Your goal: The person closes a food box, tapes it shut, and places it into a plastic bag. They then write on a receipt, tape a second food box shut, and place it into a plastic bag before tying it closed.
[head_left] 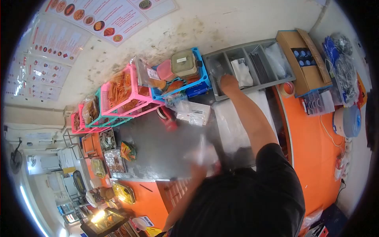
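Note:
My right hand [229, 84] reaches into the left compartment of a grey divided tray [256, 86] against the wall. Clear plastic [215, 68] lies in that compartment by the fingers, which are hidden from view. Low over the dark worktop [158, 148], my left hand [198, 170] is smeared by motion beside a blurred clear plastic bag [203, 152]. Whether its fingers grip the bag is unclear. White sheets [233, 122] lie under my right forearm. A white box [194, 113] and a red tape dispenser [167, 118] are on the worktop between the hands and the baskets.
Pink basket [118, 93] and blue basket [203, 73] with packed goods line the wall. A cardboard box [290, 47] and tape roll [287, 89] stand at right. Foil packets [114, 161] and an orange-green packet [128, 151] lie at left.

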A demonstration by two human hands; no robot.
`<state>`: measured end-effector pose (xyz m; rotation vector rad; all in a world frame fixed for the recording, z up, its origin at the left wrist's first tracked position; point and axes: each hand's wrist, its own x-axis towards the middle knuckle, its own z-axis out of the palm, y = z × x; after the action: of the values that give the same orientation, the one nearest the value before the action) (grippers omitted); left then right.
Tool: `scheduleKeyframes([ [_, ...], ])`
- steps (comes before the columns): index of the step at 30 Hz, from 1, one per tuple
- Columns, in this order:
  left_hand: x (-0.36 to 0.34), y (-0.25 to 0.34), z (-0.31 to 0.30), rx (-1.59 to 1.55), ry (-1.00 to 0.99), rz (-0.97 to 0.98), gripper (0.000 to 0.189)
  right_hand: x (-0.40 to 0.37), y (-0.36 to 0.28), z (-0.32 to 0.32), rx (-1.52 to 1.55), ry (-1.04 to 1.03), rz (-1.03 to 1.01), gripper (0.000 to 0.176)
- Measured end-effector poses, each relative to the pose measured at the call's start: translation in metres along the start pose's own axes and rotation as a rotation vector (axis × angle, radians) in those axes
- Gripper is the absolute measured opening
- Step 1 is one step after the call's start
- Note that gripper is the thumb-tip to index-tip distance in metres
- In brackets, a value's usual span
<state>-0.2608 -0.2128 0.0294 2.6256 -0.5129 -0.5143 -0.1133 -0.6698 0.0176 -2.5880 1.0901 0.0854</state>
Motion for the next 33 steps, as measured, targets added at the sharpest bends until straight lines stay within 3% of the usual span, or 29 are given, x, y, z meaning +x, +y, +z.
scheduleKeyframes([
  [2, -0.003, 0.005, 0.000, -0.059, -0.068, -0.100, 0.038, -0.002, 0.011, 0.000, 0.078, 0.097, -0.084, 0.028],
  [4, -0.005, -0.008, 0.017, -0.215, -0.048, -0.051, 0.027, -0.002, 0.013, -0.009, 0.106, 0.042, -0.073, 0.026],
  [7, -0.015, -0.004, 0.006, -0.069, -0.010, 0.061, 0.019, -0.012, 0.017, -0.025, 0.165, 0.006, -0.043, 0.020],
  [9, -0.013, -0.013, 0.001, -0.108, -0.045, 0.113, 0.020, -0.022, 0.021, -0.035, 0.193, 0.031, -0.022, 0.017],
  [11, -0.007, -0.010, -0.001, -0.155, -0.087, 0.177, 0.021, -0.043, 0.029, -0.038, 0.356, 0.246, -0.148, 0.017],
  [15, -0.014, 0.012, -0.026, -0.086, -0.081, 0.332, 0.025, -0.072, 0.038, -0.030, 0.507, 0.260, -0.077, 0.019],
  [18, -0.010, 0.009, -0.022, -0.044, -0.091, 0.351, 0.033, -0.092, 0.040, -0.025, 0.704, 0.340, -0.249, 0.015],
  [20, -0.015, 0.010, -0.020, -0.061, -0.060, 0.290, 0.036, -0.121, 0.031, -0.033, 1.218, -0.070, -0.079, 0.017],
  [21, -0.014, 0.028, -0.032, 0.010, -0.117, 0.297, 0.039, -0.134, 0.029, -0.035, 1.212, -0.091, -0.080, 0.017],
  [23, -0.019, 0.053, -0.055, 0.076, -0.181, 0.278, 0.041, -0.158, 0.025, -0.031, 1.586, -0.390, 0.015, 0.021],
  [26, -0.017, 0.063, -0.067, -0.033, -0.220, 0.274, 0.042, -0.191, 0.015, -0.006, 1.705, -0.510, 0.058, 0.019],
  [28, -0.013, 0.041, -0.049, 0.005, -0.078, 0.552, 0.043, -0.211, 0.009, 0.014, 1.695, -0.592, 0.108, 0.017],
  [31, -0.004, -0.007, -0.003, -0.008, -0.131, 0.323, 0.042, -0.242, 0.000, 0.033, 1.668, -0.703, 0.178, 0.007],
  [33, -0.005, 0.001, -0.011, -0.021, -0.122, 0.363, 0.042, -0.255, 0.001, 0.049, 1.777, -0.762, 0.229, 0.009],
])
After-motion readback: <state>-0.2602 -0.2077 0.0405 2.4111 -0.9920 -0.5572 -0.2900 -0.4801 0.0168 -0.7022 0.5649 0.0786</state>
